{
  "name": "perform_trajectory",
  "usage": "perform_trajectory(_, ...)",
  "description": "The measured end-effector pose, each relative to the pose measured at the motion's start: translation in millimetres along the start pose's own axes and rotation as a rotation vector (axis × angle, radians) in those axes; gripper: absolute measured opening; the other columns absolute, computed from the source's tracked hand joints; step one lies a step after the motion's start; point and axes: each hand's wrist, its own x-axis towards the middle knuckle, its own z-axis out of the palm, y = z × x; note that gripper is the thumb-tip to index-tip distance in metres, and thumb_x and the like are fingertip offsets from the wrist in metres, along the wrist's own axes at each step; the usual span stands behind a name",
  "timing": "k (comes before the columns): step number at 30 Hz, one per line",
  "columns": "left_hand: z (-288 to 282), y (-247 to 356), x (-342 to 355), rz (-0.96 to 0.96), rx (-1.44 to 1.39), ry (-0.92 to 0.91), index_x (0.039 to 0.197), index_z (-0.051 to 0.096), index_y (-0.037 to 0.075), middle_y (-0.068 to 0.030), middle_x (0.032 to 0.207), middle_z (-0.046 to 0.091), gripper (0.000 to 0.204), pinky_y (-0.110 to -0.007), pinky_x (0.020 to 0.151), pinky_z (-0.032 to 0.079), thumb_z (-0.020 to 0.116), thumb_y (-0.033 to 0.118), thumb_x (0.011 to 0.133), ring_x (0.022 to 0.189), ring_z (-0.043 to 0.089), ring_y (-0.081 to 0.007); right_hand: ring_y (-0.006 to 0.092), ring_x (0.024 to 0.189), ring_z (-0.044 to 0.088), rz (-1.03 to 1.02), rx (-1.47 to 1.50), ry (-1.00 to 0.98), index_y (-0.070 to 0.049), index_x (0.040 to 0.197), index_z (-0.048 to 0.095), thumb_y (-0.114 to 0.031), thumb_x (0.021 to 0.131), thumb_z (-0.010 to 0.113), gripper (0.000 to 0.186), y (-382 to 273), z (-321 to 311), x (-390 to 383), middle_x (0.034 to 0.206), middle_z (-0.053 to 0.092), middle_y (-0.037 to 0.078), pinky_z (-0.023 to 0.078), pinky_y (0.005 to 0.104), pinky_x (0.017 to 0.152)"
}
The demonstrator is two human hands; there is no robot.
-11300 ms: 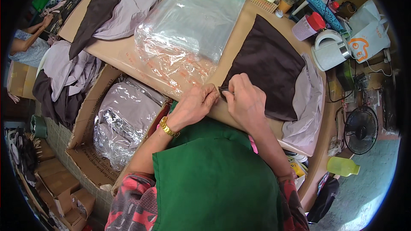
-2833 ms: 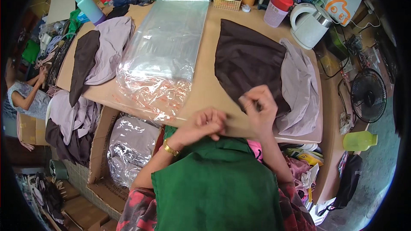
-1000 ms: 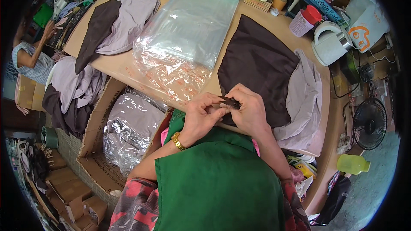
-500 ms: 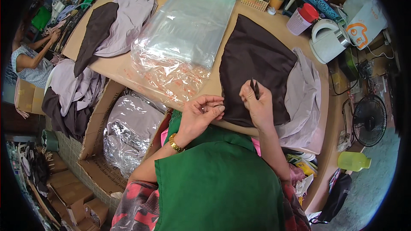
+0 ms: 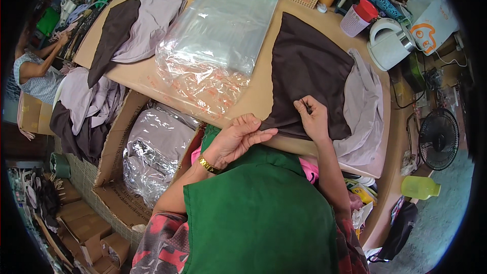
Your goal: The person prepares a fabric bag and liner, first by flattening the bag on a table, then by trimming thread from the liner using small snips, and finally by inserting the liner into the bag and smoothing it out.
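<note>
A dark brown piece of cloth (image 5: 309,71) lies spread on the table in front of me, its right side bordered by a pale mauve-grey cloth (image 5: 364,106). My left hand (image 5: 242,136), with a gold watch at the wrist, pinches the near left corner of the brown cloth at the table edge. Over the lower middle of that cloth is my right hand (image 5: 313,119), closed around small black thread snips (image 5: 306,105). Only the dark tip of the snips shows; the palm hides the rest.
A stack of clear plastic bags (image 5: 223,35) covers the table's middle. Left of my knees stands an open carton (image 5: 109,172) with bagged cloth. A white kettle (image 5: 388,45) and pink cup (image 5: 352,22) stand at the right, above a black fan (image 5: 439,139). Another person (image 5: 38,68) works far left.
My left hand has turned, its fingers now extended along the cloth's corner. The brown cloth has shifted slightly up and right. My right hand has tilted, so less of the snips shows.
</note>
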Motion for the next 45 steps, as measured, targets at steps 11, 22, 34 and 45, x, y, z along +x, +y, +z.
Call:
perform_trajectory(11,15.4,-1.7,-2.2,0.029,0.236,0.218,0.088,0.055,-0.005,-0.0067,0.087,0.058,0.012,-0.029,0.086,0.058,0.054,0.005,0.095,0.102,0.064,-0.0306,0.0032,0.062,0.039,0.017,0.023,-0.017,0.000,0.073,0.055,-0.024,0.092,0.063,0.032,-0.4,-1.7,0.4,0.063,0.050,-0.004,0.033,0.0219,0.055)
perform_trajectory(22,6.1,-5.2,-0.7,-0.061,-0.050,0.015,0.096,0.052,-0.007,-0.0100,0.091,0.059,0.013,-0.036,0.090,0.057,0.049,0.006,0.097,0.110,0.059,-0.0397,0.0094,0.058,0.042,0.032,-0.001,-0.006,0.000,0.082,0.058,-0.024,0.088,0.068,0.027,7.8,-15.5,3.8,0.063,0.050,0.004,0.038,0.0264,0.055)
perform_trajectory(34,26.1,-5.3,-4.1,0.031,0.203,0.043,0.096,0.049,-0.004,-0.0120,0.096,0.060,0.020,-0.034,0.090,0.056,0.046,0.015,0.100,0.101,0.065,-0.0287,0.0244,0.064,0.058,-0.367,-0.431,-0.045,-0.009,0.092,0.062,-0.013,0.068,0.077,0.029,-117.3,-21.9,-32.1,0.083,0.052,0.005,0.046,0.0344,0.058)
perform_trajectory(45,24.1,-16.0,-2.0,0.134,0.319,0.003,0.093,0.046,-0.001,-0.0089,0.093,0.057,0.018,-0.030,0.088,0.056,0.045,0.015,0.100,0.090,0.066,-0.0197,0.0241,0.059,0.058,-0.315,-0.485,-0.069,-0.009,0.082,0.050,-0.009,0.068,0.076,0.029,-130.7,-12.5,-32.0,0.077,0.051,0.005,0.045,0.0353,0.054)
